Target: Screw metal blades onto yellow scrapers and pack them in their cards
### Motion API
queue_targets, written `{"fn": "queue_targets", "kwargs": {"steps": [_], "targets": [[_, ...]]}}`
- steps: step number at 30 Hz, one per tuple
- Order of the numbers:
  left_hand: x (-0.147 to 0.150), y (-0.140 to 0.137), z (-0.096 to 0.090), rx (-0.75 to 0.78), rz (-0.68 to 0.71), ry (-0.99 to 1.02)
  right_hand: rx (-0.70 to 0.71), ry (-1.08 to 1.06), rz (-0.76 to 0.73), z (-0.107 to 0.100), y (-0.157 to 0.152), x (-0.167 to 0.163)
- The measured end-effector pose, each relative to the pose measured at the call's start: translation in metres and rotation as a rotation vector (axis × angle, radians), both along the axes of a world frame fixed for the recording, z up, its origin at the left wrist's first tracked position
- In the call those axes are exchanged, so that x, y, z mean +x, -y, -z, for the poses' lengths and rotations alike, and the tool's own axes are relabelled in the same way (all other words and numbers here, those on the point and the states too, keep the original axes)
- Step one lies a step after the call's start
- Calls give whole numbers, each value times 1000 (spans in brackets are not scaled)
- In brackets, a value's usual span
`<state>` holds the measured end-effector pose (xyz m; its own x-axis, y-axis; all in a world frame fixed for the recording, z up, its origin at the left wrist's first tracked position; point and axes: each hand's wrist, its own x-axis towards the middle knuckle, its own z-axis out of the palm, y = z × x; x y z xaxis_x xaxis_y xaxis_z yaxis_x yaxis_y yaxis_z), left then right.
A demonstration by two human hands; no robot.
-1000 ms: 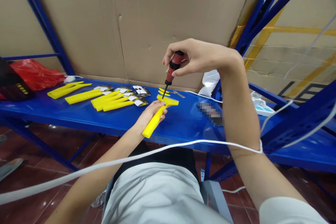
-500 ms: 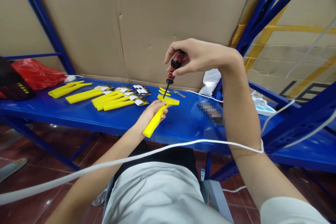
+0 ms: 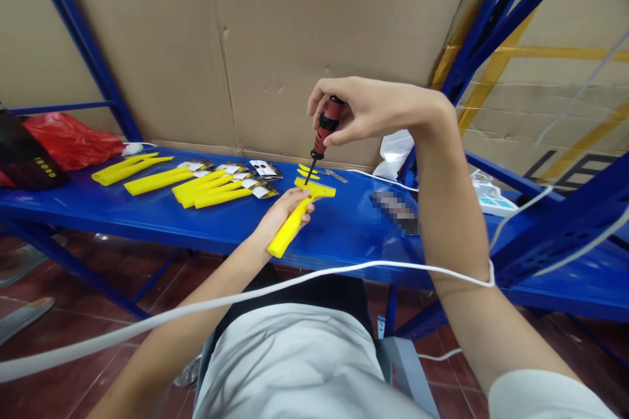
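Observation:
My left hand (image 3: 284,211) is closed around the neck of a yellow scraper (image 3: 286,230), whose wide head points away from me and whose handle slants toward my lap. Above it, my right hand (image 3: 354,108) grips a red and black screwdriver (image 3: 328,123) by its handle. The screwdriver's shaft slopes down to the left end of the scraper head, and its tip meets the head there. Any screw under the tip is too small to make out. Just behind the head lie small yellow strips (image 3: 308,172) and thin metal blades (image 3: 336,175).
Several yellow scrapers (image 3: 216,191) with printed cards lie left on the blue table (image 3: 339,236). Further left are a red plastic bag (image 3: 73,141) and a black bag (image 3: 29,157). A white cable (image 3: 246,293) crosses before me to my right forearm. Cardboard (image 3: 344,26) stands behind.
My right fingers and the screwdriver handle have shifted very slightly. The scraper and my left hand stay where they were.

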<state>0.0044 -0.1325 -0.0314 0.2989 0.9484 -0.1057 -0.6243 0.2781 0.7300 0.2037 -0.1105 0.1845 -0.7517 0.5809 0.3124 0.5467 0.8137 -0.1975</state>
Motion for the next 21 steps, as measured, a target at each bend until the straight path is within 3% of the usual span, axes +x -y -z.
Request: {"fn": "queue_targets", "kwargs": {"steps": [8, 16, 21], "targets": [[1, -4, 5, 36, -8, -16, -67, -149, 28, 1, -4, -1], [2, 1, -2, -15, -16, -13, -79, -85, 29, 2, -11, 3], [1, -2, 3, 11, -4, 11, -41, -68, -30, 0, -11, 3]]}}
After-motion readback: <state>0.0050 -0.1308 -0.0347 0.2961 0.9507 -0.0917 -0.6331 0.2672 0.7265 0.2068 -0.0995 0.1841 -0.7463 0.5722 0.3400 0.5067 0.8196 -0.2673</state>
